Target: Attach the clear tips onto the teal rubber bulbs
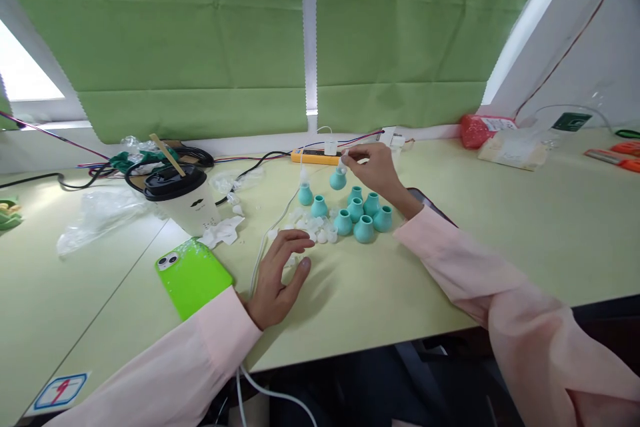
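Note:
My right hand (370, 163) pinches the clear tip of a teal rubber bulb (338, 179) and holds it up above the table. Just below it, several more teal bulbs (364, 229) stand upright in a cluster, their necks bare. Farther left stands one teal bulb (305, 195) with a clear tip on its neck. A loose heap of small translucent white caps (321, 236) lies between the bulbs and my left hand (280, 277). That hand hovers by the heap, fingers apart and slightly curled, with nothing visible in it.
A bright green phone (194, 278) and a lidded paper cup (187, 207) with crumpled tissue (221, 231) stand left. A white cable (261, 240) runs past my left hand. Behind are an orange power strip (315, 157) and, right, a red package (483, 131) and orange-handled scissors (613, 159).

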Motion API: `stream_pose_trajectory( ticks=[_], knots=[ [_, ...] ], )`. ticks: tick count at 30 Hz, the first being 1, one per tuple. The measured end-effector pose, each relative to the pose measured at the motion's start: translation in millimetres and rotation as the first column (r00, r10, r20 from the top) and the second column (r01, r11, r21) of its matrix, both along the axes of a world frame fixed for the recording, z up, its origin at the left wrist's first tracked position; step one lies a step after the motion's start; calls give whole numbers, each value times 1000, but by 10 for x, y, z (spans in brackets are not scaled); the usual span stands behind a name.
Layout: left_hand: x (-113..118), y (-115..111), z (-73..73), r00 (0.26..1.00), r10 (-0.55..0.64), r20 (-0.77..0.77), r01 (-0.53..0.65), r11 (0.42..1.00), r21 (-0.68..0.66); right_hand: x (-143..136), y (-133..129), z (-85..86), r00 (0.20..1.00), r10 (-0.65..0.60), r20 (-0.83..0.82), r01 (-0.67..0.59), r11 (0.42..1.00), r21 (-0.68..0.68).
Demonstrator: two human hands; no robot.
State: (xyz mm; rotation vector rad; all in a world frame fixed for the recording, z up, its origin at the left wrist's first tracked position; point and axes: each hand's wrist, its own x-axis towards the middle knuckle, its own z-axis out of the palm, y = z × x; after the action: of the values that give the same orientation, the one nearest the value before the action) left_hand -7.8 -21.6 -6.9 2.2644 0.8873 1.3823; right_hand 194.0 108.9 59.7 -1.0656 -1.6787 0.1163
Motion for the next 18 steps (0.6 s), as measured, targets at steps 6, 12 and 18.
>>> stream_pose_trajectory(
  ticks=[6, 12, 18],
  knots=[
    [6, 22, 4, 1000, 8, -30, -9, 1000, -13, 5, 293, -254, 987, -49, 153, 77, 981, -181],
    [15, 20, 1, 999, -19, -31, 18, 999, -46, 99, 388, -313, 979, -47, 199, 98, 961, -258],
    [22, 27, -9, 999, -30, -32, 28, 996, -80, 126, 428, -270, 974, -21, 226, 85, 957, -278]
  ],
)
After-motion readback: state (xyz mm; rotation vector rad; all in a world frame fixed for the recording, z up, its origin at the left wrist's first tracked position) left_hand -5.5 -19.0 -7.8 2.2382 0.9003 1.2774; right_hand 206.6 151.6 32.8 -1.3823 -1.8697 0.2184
